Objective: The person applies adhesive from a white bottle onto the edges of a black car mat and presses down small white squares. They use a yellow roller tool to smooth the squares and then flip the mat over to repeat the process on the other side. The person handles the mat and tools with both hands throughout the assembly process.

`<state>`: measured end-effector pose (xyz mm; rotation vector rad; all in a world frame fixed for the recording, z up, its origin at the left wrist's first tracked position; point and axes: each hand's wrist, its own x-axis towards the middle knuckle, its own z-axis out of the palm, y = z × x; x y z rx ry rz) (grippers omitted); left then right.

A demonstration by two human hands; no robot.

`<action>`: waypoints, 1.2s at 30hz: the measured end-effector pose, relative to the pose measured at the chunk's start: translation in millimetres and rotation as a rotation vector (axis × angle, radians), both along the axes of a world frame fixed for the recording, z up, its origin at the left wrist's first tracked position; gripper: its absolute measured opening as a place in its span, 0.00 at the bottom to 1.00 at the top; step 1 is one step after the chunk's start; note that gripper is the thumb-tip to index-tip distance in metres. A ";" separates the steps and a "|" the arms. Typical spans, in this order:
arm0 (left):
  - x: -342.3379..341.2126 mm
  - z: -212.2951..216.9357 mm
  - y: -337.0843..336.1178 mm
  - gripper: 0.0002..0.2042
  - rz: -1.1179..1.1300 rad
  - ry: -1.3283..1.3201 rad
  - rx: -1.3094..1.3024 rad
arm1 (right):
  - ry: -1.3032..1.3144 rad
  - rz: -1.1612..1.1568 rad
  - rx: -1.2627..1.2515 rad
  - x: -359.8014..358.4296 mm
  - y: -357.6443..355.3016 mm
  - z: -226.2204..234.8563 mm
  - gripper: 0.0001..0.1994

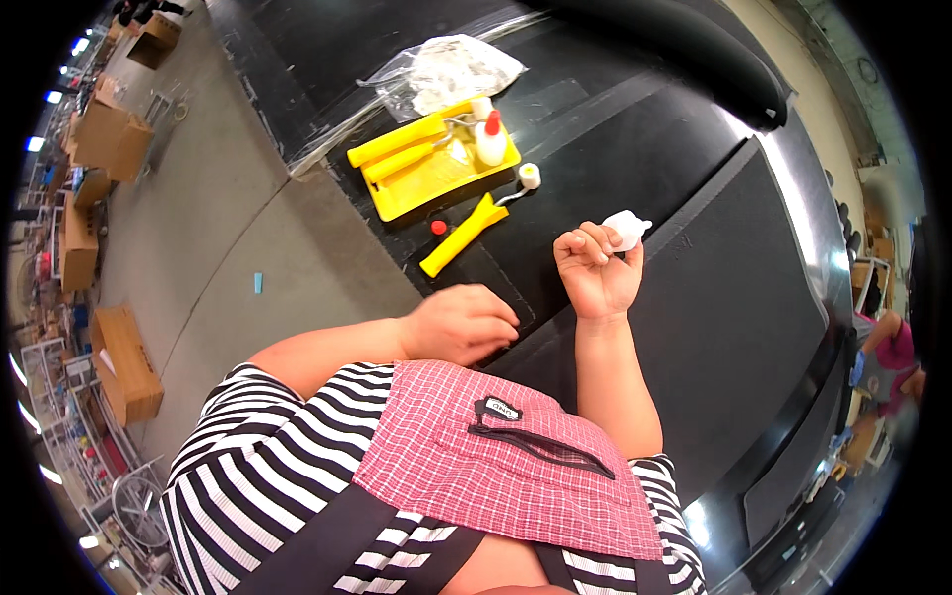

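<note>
Small white bottle (627,229): held in the right hand (596,271), fingers clenched round its lower part; long axis tilted, nozzle end pointing up and to the right. Plain white plastic, narrowing to a stubby tip. Position: above the black desk (714,327), well apart from the yellow tray (416,193). Left hand (461,322): fingers curled, resting knuckles-up on the desk edge; whether it grips anything cannot be told. Nearby: yellow-handled roller (474,226) just beside the tray; red cap (438,227) touching the desk; clear plastic bag (446,71) beyond the tray.
</note>
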<state>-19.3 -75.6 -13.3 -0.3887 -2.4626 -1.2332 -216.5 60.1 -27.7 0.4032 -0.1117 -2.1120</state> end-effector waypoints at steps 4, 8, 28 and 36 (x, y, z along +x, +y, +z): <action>22.7 22.8 -46.5 0.06 0.372 0.039 -0.067 | -0.025 0.007 0.064 -0.5 -12.1 -14.9 0.23; 15.9 29.1 -88.8 0.03 0.601 -0.019 -0.043 | -0.062 -0.024 0.110 -2.7 -12.0 -18.5 0.25; -114.0 8.3 -243.3 0.13 0.653 -0.557 -0.401 | 0.090 0.125 0.387 70.4 40.7 28.9 0.32; -128.9 -8.9 -254.1 0.07 0.622 -0.590 -0.504 | 0.114 0.075 0.447 91.7 59.7 19.5 0.28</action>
